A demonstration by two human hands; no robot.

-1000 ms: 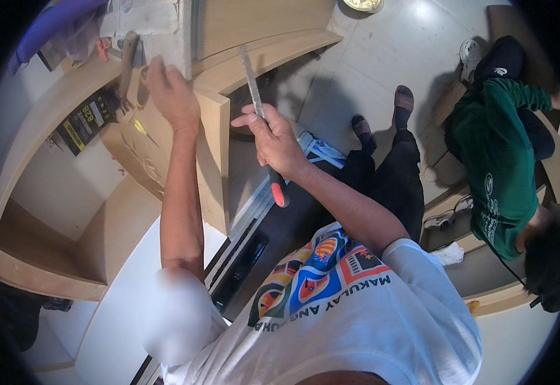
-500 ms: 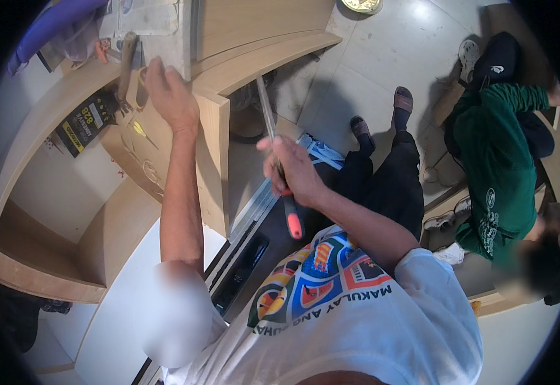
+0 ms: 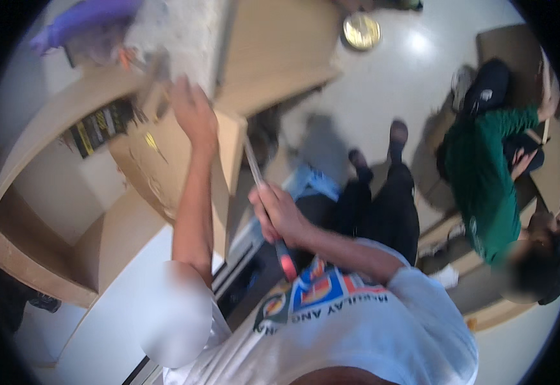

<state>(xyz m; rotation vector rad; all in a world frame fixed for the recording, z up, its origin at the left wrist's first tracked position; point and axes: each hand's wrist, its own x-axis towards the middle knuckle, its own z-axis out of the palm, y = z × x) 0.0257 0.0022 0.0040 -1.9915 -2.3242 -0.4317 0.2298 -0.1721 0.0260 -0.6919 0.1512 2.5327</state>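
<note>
Blurred by motion, my left hand (image 3: 193,112) rests on the top corner of a curved pale wooden unit (image 3: 228,147), fingers loosely extended beside a cluster of small tools, hard to make out. My right hand (image 3: 277,212) grips the black-and-red handle (image 3: 286,263) of a long metal file (image 3: 252,157), held in front of my shirt with the blade pointing up along the unit's right side. A small yellow tool (image 3: 151,142) and a black-and-yellow package (image 3: 97,131) sit just left of my left hand.
At right a co-worker in a green sleeve and top (image 3: 479,186) bends over more curved wooden pieces (image 3: 492,45). Purple material (image 3: 87,19) is at upper left, an open curved compartment (image 3: 10,231) at left, a round gold tin (image 3: 361,31) on the floor (image 3: 408,77).
My right hand and the file have moved down toward my body. The whole view has shifted and blurred. The co-worker's hand now shows near their knee.
</note>
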